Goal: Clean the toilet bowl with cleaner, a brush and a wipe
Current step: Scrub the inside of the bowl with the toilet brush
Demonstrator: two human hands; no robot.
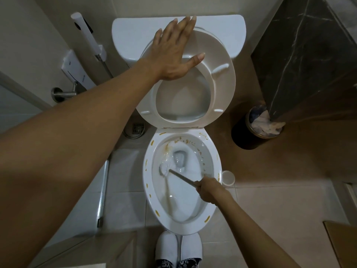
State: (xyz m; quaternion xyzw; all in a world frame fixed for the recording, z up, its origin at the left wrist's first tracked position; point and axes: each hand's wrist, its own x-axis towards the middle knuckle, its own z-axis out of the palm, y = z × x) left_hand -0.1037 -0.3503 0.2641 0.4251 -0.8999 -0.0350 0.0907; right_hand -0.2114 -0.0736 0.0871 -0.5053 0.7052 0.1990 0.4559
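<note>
The white toilet bowl (214, 157) stands open below me, with yellow-brown streaks along its rim and upper inner wall. My right hand (209, 189) is closed around the handle of the toilet brush (167, 169), whose white bristle head rests against the left inner wall near the drain. My left hand (174, 53) lies flat, fingers spread, on the raised seat and lid (222, 84), which lean back on the cistern (131, 35). No cleaner bottle or wipe is visible.
A dark waste bin (249, 132) full of paper stands right of the toilet beside a dark marble wall. A white brush holder (228, 177) sits by the bowl's right side. A bidet sprayer (87, 35) and floor drain (138, 128) are on the left. White slippers (178, 248) touch the bowl's front.
</note>
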